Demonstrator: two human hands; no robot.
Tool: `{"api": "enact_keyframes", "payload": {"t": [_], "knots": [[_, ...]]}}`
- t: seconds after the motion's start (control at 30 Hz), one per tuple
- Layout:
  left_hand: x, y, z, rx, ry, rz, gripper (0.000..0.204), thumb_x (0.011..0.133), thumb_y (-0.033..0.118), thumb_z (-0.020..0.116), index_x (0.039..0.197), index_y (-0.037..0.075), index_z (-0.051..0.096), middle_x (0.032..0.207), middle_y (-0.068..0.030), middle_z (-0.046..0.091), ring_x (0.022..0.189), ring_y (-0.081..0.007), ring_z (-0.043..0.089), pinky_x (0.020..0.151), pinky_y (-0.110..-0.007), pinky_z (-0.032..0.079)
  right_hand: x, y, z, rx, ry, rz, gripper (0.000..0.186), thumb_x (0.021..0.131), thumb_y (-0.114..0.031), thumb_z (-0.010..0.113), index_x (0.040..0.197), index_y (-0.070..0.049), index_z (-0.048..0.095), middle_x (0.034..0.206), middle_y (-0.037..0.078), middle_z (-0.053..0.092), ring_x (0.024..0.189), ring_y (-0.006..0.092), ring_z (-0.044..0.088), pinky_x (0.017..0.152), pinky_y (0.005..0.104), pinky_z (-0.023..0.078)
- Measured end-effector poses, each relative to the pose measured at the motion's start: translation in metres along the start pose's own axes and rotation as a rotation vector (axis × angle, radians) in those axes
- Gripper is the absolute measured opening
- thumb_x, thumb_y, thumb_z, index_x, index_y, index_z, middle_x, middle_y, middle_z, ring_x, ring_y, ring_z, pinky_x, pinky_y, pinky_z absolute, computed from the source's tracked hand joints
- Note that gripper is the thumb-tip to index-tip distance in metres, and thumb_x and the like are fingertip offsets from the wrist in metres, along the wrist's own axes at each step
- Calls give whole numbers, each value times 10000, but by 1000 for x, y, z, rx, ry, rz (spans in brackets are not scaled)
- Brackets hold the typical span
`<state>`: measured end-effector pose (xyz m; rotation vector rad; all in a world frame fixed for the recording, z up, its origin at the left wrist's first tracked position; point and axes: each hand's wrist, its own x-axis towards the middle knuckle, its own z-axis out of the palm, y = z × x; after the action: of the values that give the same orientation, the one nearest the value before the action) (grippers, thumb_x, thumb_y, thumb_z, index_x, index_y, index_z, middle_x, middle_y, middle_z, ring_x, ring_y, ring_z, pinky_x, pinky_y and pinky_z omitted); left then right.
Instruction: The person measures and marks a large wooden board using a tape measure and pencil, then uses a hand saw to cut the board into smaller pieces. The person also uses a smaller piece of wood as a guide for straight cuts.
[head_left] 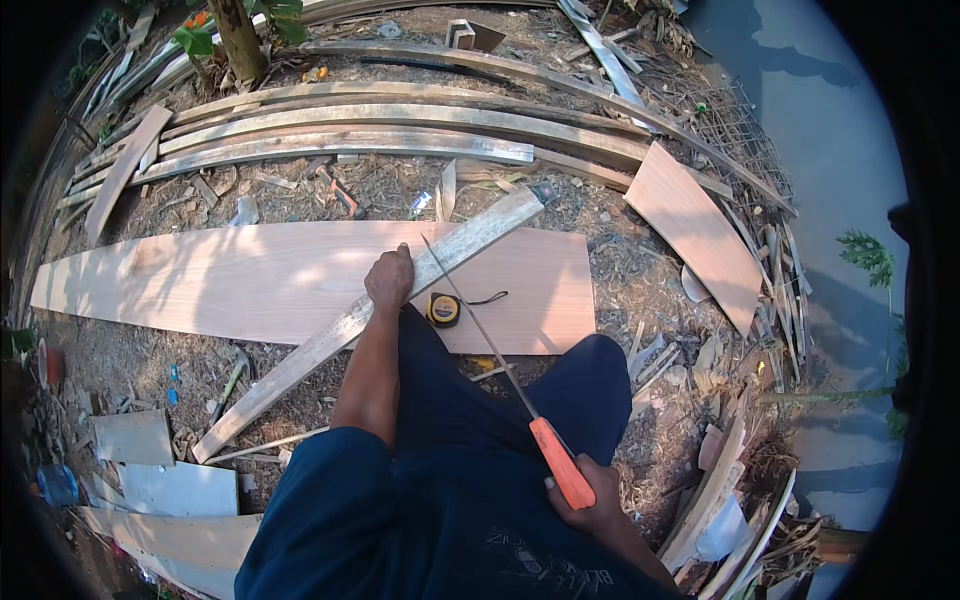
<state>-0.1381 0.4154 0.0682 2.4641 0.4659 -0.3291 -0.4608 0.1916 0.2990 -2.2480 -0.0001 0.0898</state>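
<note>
My left hand (390,279) presses down on a long weathered wooden batten (300,360) that lies diagonally across a wide pale plywood board (250,275) on the ground. My right hand (590,500) grips the orange handle of a handsaw (560,462). Its thin blade (470,315) runs up and left, with the tip reaching the batten just right of my left hand. A yellow and black tape measure (444,309) rests on the board beside my knee, its strap trailing right.
Several long curved planks (380,125) lie stacked behind the board. A smaller plywood piece (695,230) sits at the right, near a pile of scrap strips (730,480). Offcuts (160,470) and wood chips litter the dirt at left. A tree trunk (238,40) stands at the back.
</note>
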Motion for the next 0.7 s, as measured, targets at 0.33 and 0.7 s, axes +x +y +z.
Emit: {"api": "enact_keyframes", "payload": {"t": [0.33, 0.7], "knots": [[4, 2, -11, -55, 70, -21, 591, 988, 451, 362, 965, -23, 714, 974, -267, 695, 950, -415, 676, 883, -494, 500, 79, 9, 38, 23, 12, -97, 216, 783, -156, 745, 874, -17, 608, 659, 164, 603, 616, 324, 673, 568, 365, 500], [-35, 9, -2, -71, 50, 67, 592, 988, 446, 365, 880, -21, 712, 905, -290, 682, 902, -438, 668, 858, -513, 502, 180, 46, 96, 34, 93, -206, 244, 804, -145, 712, 790, -12, 508, 656, 212, 572, 657, 428, 620, 567, 429, 477]]}}
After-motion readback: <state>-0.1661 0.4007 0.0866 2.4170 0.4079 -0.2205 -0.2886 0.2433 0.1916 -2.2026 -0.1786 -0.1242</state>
